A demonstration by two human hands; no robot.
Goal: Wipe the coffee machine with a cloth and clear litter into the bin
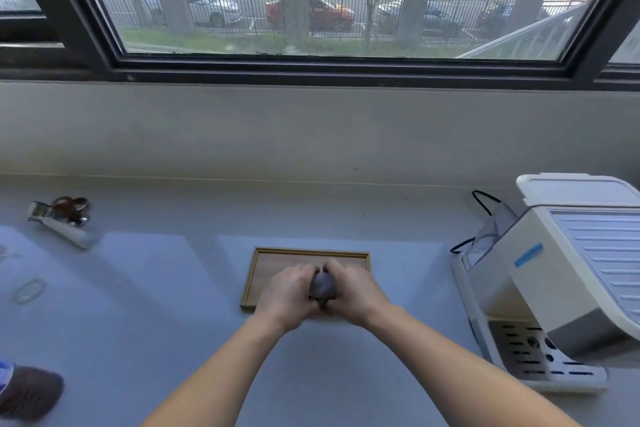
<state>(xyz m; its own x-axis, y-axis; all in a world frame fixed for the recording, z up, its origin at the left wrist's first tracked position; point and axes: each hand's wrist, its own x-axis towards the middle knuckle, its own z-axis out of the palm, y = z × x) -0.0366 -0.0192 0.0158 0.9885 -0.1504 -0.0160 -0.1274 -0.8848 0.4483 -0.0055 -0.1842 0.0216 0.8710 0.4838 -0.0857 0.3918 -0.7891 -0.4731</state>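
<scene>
Both hands meet over a small wooden tray [270, 258] at the middle of the grey counter. My left hand [289, 293] and my right hand [353, 291] together clasp a bunched dark purple-grey cloth [322, 285], of which only a small part shows between the fingers. The white coffee machine [561, 274] stands at the right, with a ribbed top, a blue tape strip on its side and a perforated drip tray [540, 354] at its base. Neither hand touches the machine.
A portafilter [64, 218] with dark coffee grounds lies at the far left of the counter [173, 288]. A black cable [485, 201] loops behind the machine. A dark brown cloth-like object [29, 392] sits at the bottom left corner. A window spans the back wall.
</scene>
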